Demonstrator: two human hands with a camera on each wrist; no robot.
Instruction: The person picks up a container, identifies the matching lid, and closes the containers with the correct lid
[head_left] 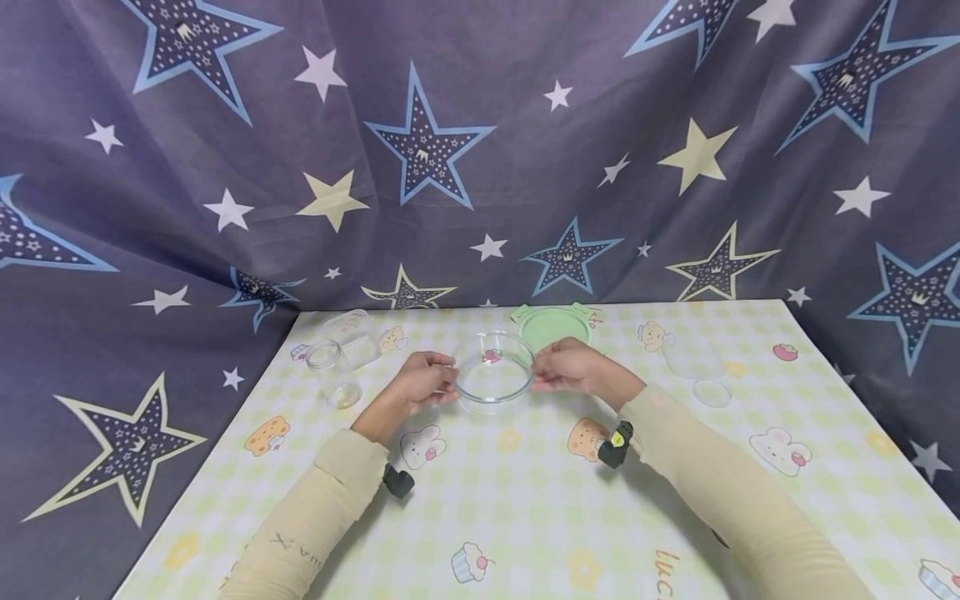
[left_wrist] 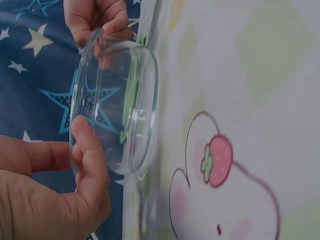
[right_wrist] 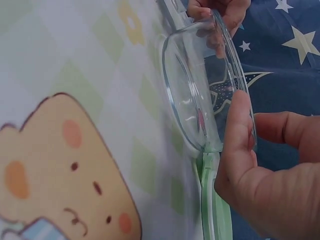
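A round clear glass bowl (head_left: pixel 493 398) is in the middle of the far half of the table, low over the cloth; whether it touches the cloth I cannot tell. My left hand (head_left: pixel 427 379) pinches its rim at the left side, thumb and fingers on the glass (left_wrist: pixel 115 105). Opposite, my right hand (head_left: pixel 567 367) pinches the rim at the right side, as the right wrist view shows with the bowl (right_wrist: pixel 192 95) beside the thumb. Just behind the right hand lies a light green lid (head_left: pixel 553 323) with tabs on its edge.
At the far left a clear jar (head_left: pixel 333 377) lies near a clear flat-sided container (head_left: pixel 362 348). Another clear cylindrical vessel (head_left: pixel 711 393) is at the right. A checked cloth (head_left: pixel 525 517) with printed cartoons covers the table, and a star-patterned curtain (head_left: pixel 480 208) hangs behind.
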